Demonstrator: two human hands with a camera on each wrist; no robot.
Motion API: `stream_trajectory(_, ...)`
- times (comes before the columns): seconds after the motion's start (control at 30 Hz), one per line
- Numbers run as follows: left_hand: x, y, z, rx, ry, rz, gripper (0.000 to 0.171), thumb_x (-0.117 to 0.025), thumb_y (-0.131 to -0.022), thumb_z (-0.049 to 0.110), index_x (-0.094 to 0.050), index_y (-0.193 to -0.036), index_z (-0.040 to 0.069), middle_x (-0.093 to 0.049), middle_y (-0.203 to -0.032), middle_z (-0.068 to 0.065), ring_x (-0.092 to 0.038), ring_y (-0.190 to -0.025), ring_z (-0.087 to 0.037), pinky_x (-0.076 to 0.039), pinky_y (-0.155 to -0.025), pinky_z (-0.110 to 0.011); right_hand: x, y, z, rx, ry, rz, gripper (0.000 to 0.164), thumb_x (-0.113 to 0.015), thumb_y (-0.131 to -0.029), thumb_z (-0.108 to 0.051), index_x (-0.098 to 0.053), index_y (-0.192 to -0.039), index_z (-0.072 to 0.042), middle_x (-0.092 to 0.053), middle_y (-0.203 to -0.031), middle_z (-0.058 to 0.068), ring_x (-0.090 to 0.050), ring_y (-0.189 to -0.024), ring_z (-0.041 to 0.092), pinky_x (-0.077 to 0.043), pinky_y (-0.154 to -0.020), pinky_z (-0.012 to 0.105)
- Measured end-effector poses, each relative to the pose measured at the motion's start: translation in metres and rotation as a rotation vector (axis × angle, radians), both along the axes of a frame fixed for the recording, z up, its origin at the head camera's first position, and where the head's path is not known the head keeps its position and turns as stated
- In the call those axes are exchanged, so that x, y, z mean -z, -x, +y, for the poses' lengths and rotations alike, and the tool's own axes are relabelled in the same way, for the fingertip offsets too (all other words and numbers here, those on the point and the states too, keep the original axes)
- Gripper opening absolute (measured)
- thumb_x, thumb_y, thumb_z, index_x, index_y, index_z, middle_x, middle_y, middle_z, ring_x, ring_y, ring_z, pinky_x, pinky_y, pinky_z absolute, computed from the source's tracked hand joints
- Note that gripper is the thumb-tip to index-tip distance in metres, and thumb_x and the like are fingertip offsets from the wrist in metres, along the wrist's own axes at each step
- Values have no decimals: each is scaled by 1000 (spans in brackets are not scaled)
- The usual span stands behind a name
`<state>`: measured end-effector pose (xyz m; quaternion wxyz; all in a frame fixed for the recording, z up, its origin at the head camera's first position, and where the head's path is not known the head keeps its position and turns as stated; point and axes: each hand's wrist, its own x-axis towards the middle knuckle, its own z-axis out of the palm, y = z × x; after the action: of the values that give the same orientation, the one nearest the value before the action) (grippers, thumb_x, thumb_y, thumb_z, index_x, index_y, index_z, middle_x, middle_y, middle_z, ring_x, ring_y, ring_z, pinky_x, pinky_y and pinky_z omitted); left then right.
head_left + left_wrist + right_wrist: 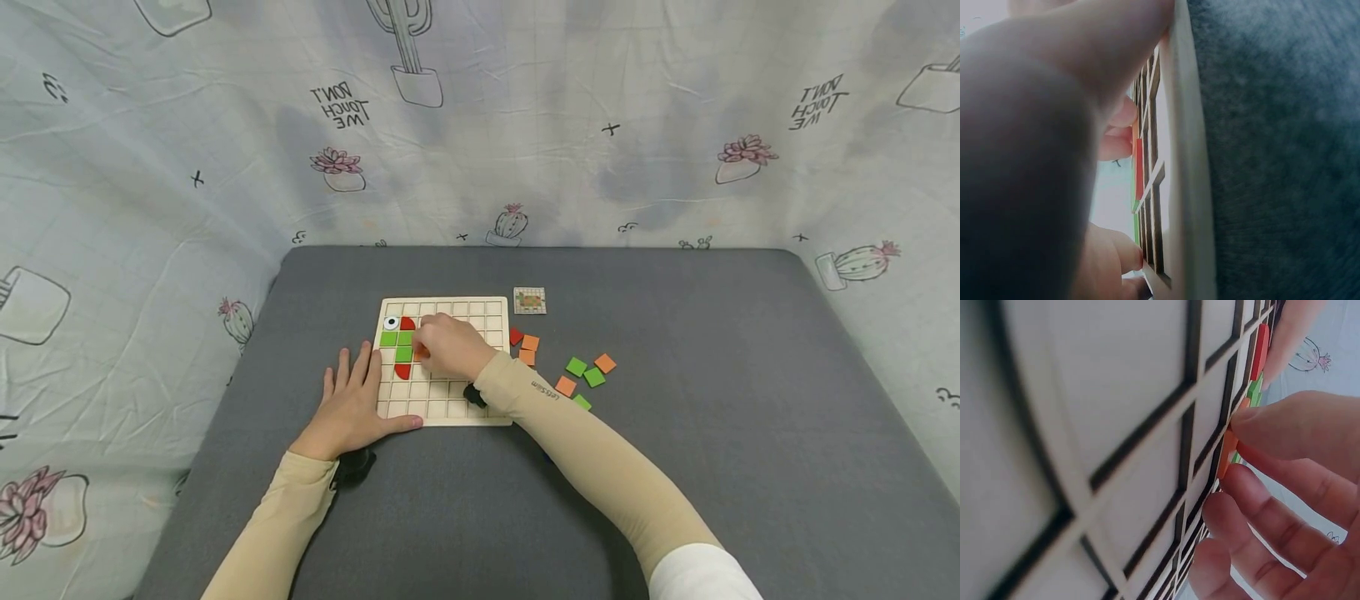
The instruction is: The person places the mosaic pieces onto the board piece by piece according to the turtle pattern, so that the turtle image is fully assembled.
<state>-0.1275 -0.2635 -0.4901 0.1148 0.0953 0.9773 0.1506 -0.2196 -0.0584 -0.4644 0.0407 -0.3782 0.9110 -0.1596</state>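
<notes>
A square wooden grid board (442, 408) lies on the grey table. On its left part sit a round eye piece (392, 322), two red rounded pieces (402, 372) and several green square tiles (387, 339). My left hand (347, 412) rests flat along the board's left edge, fingers straight and spread, thumb at the front edge. My right hand (453, 343) reaches over the board beside the green tiles. In the right wrist view its thumb and index finger pinch an orange tile (1227, 453) at the grid. Fingers and palm hide part of the grid in the head view.
Right of the board lie loose orange tiles (604, 362), green tiles (576, 367) and a red piece (516, 336). A small pattern card (529, 301) lies beyond the board's far right corner. A patterned cloth (555, 167) hangs behind the table (720, 400).
</notes>
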Motion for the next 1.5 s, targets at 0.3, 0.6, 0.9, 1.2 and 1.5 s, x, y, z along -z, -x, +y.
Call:
stream_trajectory(0.3,0,-1,0,-4,2,3,136,-72,-79,79,-8,-165,-6,-4,-172,-29,3,-156,-58,-4,-120,-78,-5,-3,10,17,-4,-34,17,-73,-94,-14,-80,-110,-15,-71,-105,3,-65,-98,18,-58,-74,32)
stream_trajectory(0.6,1,-1,1,-8,0,2,137,-72,-78,78,-8,-165,-6,-3,-172,-30,4,-156,-58,-3,-120,-77,-10,-6,40,63,88,-48,23,-71,-93,-8,-79,-114,-12,-72,-110,4,-66,-98,22,-58,-74,36)
stream_trajectory(0.9,-1,-1,2,-8,-7,6,135,-72,-79,78,-9,-165,-6,-5,-172,-30,2,-156,-59,-6,-119,-78,-9,-6,78,117,117,-66,23,-71,-96,-11,-78,-118,-10,-71,-112,8,-65,-89,20,-55,-73,34)
stream_trajectory(1.2,-3,-2,3,-3,-13,9,136,-72,-79,78,-9,-165,-6,-5,-172,-30,1,-156,-59,-6,-119,-78,-14,-8,113,188,136,-57,24,-71,-97,-10,-76,-120,-6,-72,-114,11,-66,-90,21,-56,-69,34)
stream_trajectory(1.5,-2,-2,2,2,-6,23,135,-72,-79,78,-10,-164,-6,-6,-172,-30,0,-156,-59,-6,-119,-78,-7,-5,137,270,163,-63,21,-74,-93,-8,-77,-114,-5,-69,-128,16,-69,-103,30,-59,-83,43)
